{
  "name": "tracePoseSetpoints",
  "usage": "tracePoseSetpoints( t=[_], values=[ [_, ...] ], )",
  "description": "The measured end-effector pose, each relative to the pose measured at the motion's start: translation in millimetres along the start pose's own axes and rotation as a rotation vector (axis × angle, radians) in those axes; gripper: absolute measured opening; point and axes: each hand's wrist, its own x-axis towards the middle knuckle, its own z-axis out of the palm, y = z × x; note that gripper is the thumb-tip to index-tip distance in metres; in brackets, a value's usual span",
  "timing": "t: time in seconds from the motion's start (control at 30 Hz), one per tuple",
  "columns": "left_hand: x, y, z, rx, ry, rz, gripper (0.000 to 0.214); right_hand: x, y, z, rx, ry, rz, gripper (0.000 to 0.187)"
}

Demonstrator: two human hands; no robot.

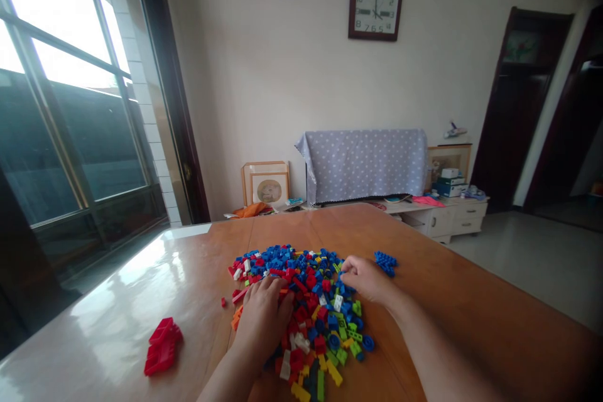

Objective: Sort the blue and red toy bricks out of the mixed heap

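— Where to look for the toy bricks?
— At lower centre, in one loose pile of toy bricks (311,279) on the brown table (198,276), mostly blue toward the top, red through the middle, green and yellow toward the lower right, with white scattered between

— And how to read the left hand (266,311)?
— Laid palm down at lower centre, over the red part of the pile, bent at the fingers; can't tell whether pinching anything underneath

— What about the right hand (362,277)?
— Poised at the pile's right edge, just right of centre, curled in at the fingers beside blue pieces; can't tell whether gripping one

— Anything set apart?
— Yes: a red clump (162,347), seemingly of joined pieces, at lower left, well apart from the pile; a studded blue clump (385,262) to the right, just beyond the right hand; also a lone red brick (223,303) just left of the pile

— So how far along, judging by that?
— Not far, probably: to count as done, perhaps, just those two single-colour clumps; to count as left, nearly everything else, bunched by colour in patches yet mixed at the borders and apparently mostly unjoined
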Motion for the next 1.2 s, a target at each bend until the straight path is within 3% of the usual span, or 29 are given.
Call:
tracePoseSetpoints(
  t=[0.17,0.3,0.7,0.93,1.2],
  values=[
    [2,0,-1.1,0.007,-0.001,0.002,0.027,13,37,-21,-0.032,0.145,0.159,0.020],
    [1,0,-3.0,0.010,0.006,-0.001,0.027,17,49,-30,-0.038,0.220,0.228,0.025],
    [-1,3,1.0,-0.014,-0.014,0.029,0.026,17,55,-20,-0.090,0.147,0.279,0.013],
    [-1,4,0.9,0.007,-0.030,0.019,0.029,20,49,-26,-0.080,0.247,0.202,0.018],
    [-10,16,4.3,-0.002,-0.094,0.141,0.058,5,-2,19,0.071,0.137,-0.147,0.032]
  ],
)
